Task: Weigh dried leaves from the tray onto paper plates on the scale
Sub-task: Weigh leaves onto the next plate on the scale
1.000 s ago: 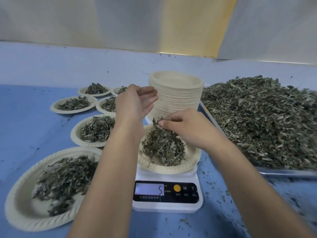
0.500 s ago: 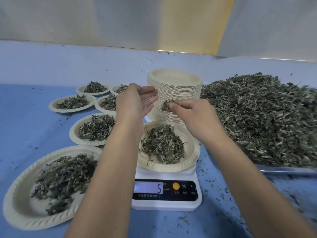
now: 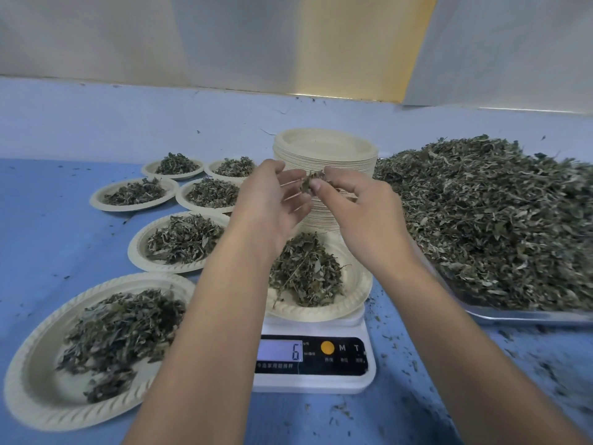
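A white kitchen scale (image 3: 321,380) sits in front of me and its display reads 6. On it rests a paper plate (image 3: 356,284) with a heap of dried leaves (image 3: 305,271). Above the plate my right hand (image 3: 362,213) pinches a small clump of leaves (image 3: 311,183) between thumb and fingers. My left hand (image 3: 269,203) is held beside it, palm turned toward the clump, fingers apart, empty. At the right a metal tray (image 3: 529,314) holds a big pile of dried leaves (image 3: 500,213).
A tall stack of empty paper plates (image 3: 324,149) stands behind my hands. Several filled plates lie on the blue table at the left, the nearest one (image 3: 41,374) by my left forearm. Leaf crumbs litter the table near the tray.
My right hand lifted a pinch of leaves off the plate on the scale and brought it up to my left hand. The scale reading went from 5 to 6.
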Tool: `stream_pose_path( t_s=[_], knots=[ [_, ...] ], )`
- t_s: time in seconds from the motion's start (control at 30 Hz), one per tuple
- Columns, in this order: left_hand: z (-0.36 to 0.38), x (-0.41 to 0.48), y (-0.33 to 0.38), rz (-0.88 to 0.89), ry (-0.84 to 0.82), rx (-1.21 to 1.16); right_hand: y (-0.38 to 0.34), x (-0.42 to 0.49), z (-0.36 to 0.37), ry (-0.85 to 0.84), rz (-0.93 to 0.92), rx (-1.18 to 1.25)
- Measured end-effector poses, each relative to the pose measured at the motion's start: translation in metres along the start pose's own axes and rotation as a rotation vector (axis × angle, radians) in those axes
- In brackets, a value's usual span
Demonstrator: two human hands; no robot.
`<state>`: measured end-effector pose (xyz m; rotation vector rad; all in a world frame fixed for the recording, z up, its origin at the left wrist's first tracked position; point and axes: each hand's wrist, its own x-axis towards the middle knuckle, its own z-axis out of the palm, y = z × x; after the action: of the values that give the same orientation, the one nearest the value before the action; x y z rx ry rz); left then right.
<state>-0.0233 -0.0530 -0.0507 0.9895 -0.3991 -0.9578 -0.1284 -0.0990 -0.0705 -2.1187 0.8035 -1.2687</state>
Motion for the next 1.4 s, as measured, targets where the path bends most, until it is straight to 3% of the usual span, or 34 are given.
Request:
stream_pose_path(
  t_s=[0.17, 0.3, 0.53, 0.93, 1.07, 1.23, 1.4],
  knots=[
    [0.011, -0.007, -0.002, -0.124, -0.170, -0.149, 0.004, 0.001, 0.005, 0.003, -0.091, -0.157],
    [0.014, -0.005, -0.006, -0.117, -0.140, -0.210, 0.007, 0.001, 0.007, -0.072, -0.100, -0.280],
    [0.001, 0.002, -0.002, -0.070, -0.050, -0.304, 0.000, 0.000, 0.001, -0.081, 0.043, 0.140],
    [-0.014, 0.007, 0.002, -0.010, 0.018, -0.322, 0.007, 0.000, -0.004, -0.175, 0.102, 0.088],
    [-0.013, 0.007, 0.002, -0.013, 0.017, -0.325, 0.006, -0.001, -0.002, -0.284, 0.087, 0.024],
    [-0.016, 0.007, 0.003, -0.018, 0.028, -0.331, 0.009, -0.001, -0.007, -0.566, 0.077, -0.179],
    [-0.017, 0.006, 0.002, -0.008, 0.040, -0.326, 0.020, -0.001, -0.006, -0.611, 0.059, -0.274]
  ],
)
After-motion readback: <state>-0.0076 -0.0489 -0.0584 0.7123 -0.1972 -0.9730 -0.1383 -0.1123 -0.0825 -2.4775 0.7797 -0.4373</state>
